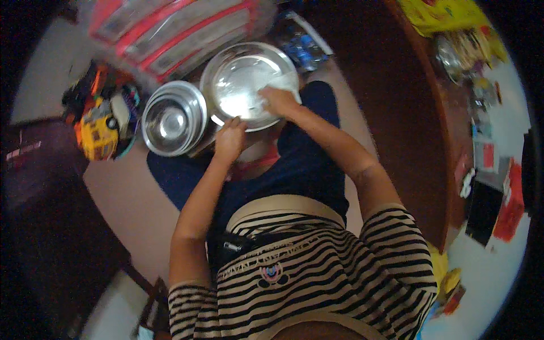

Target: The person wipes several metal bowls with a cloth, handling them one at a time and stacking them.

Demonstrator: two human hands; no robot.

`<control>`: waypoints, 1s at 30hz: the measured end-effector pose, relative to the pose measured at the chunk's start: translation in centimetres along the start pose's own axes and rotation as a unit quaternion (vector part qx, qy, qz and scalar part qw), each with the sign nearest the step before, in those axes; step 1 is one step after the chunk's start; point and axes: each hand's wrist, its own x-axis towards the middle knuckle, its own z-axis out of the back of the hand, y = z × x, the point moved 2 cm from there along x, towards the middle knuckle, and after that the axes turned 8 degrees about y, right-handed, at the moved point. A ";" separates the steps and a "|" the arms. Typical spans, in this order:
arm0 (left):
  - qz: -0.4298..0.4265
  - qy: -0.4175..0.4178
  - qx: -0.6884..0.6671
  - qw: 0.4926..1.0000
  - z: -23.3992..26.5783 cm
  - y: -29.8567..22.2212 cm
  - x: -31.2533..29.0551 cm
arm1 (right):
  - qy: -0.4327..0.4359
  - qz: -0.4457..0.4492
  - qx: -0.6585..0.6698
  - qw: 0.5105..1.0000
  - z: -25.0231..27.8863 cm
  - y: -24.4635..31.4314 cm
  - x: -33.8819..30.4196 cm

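Resting on the person's lap, the large steel plate has the left hand pinching its near rim while the right hand lies inside it, pressing what may be a cloth, though blur hides whether those fingers are closed. Thin polished steel like this is probably light, stiff and slippery, so the raised rim looks the safest place to grasp. A steel bowl sits just beside it, to the left.
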 end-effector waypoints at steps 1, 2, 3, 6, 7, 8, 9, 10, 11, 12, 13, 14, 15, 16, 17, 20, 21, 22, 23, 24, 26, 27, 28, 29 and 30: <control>-0.038 -0.040 -0.006 0.998 -0.9 0.1 0.2 | -0.018 0.067 0.042 0.997 -1.3 -1.6 -0.6; -0.029 -0.007 -0.021 0.999 -0.7 0.2 0.1 | 0.011 0.068 0.136 0.988 -0.7 -1.4 -0.7; -0.023 -0.014 0.004 1.000 -0.4 0.1 -0.2 | -0.030 0.107 0.266 0.958 0.1 -1.9 -1.0; -0.022 -0.030 -0.017 0.999 0.2 0.1 -0.5 | -0.166 -0.038 0.510 0.843 4.1 -4.7 -2.0; -0.021 -0.045 -0.014 0.999 0.0 0.3 -0.5 | -0.171 -0.106 0.634 0.747 5.9 -6.1 -3.0; -0.027 -0.038 -0.012 0.999 0.1 0.1 -0.5 | -0.200 -0.116 0.689 0.687 7.8 -8.0 -4.5; -0.032 -0.031 -0.008 0.999 0.3 -0.1 -0.4 | -0.273 -0.097 0.690 0.663 9.5 -10.2 -5.7; -0.035 -0.034 -0.007 0.999 0.2 0.2 -0.6 | -0.335 -0.124 0.583 0.730 12.0 -11.4 -8.0; -0.053 -0.036 0.004 0.998 0.0 -0.4 0.1 | -0.403 -0.174 0.544 0.715 13.0 -17.3 -9.1; -0.047 -0.038 0.021 0.998 -0.3 0.0 0.0 | -0.412 -0.201 0.582 0.672 14.9 -19.7 -10.2; -0.051 -0.039 0.021 0.998 -0.4 0.1 0.1 | -0.429 -0.185 0.566 0.679 16.8 -22.6 -12.1; -0.056 -0.042 0.024 0.997 -0.5 0.0 0.3 | -0.456 -0.208 0.585 0.637 18.4 -25.7 -14.3; -0.042 -0.045 0.033 0.998 -0.5 0.6 -0.3 | -0.464 -0.145 0.650 0.584 20.0 -24.8 -14.9; -0.046 -0.028 0.025 0.998 -0.4 0.1 0.2 | -0.471 -0.058 0.664 0.578 21.4 -27.9 -17.4; -0.047 -0.028 0.026 0.998 -0.5 0.0 0.3 | -0.508 -0.080 0.650 0.560 22.9 -29.3 -18.7; -0.022 -0.023 0.006 0.999 -0.5 0.0 0.5 | -0.533 -0.117 0.676 0.495 25.4 -32.8 -21.4; -0.025 -0.013 0.004 1.000 -0.3 0.1 0.3 | -0.525 -0.111 0.698 0.474 25.7 -33.3 -21.4; -0.027 -0.002 0.002 1.000 -0.1 0.1 0.2 | -0.521 -0.109 0.701 0.474 26.1 -33.9 -21.5; -0.020 -0.002 0.006 1.000 -0.1 0.4 0.0 | -0.524 -0.168 0.690 0.469 26.5 -34.0 -21.4; -0.025 -0.006 0.005 1.000 -0.3 0.5 -0.1 | -0.528 -0.227 0.675 0.463 26.8 -34.3 -21.7; -0.031 -0.008 0.004 0.999 -0.4 0.5 -0.1 | -0.518 -0.237 0.676 0.468 26.9 -36.5 -23.0; -0.035 -0.007 0.004 0.999 -0.4 0.3 0.0 | -0.510 -0.248 0.674 0.473 26.9 -37.2 -23.2; -0.039 -0.004 0.002 0.999 -0.4 0.2 0.1 | -0.547 -0.202 0.638 0.502 26.9 -37.8 -22.9; -0.037 -0.004 0.001 0.999 -0.4 0.1 0.0 | -0.545 -0.203 0.639 0.504 26.6 -38.2 -22.7; -0.044 -0.017 0.005 0.999 -0.4 0.1 0.0 | -0.541 -0.188 0.650 0.500 26.3 -38.5 -22.8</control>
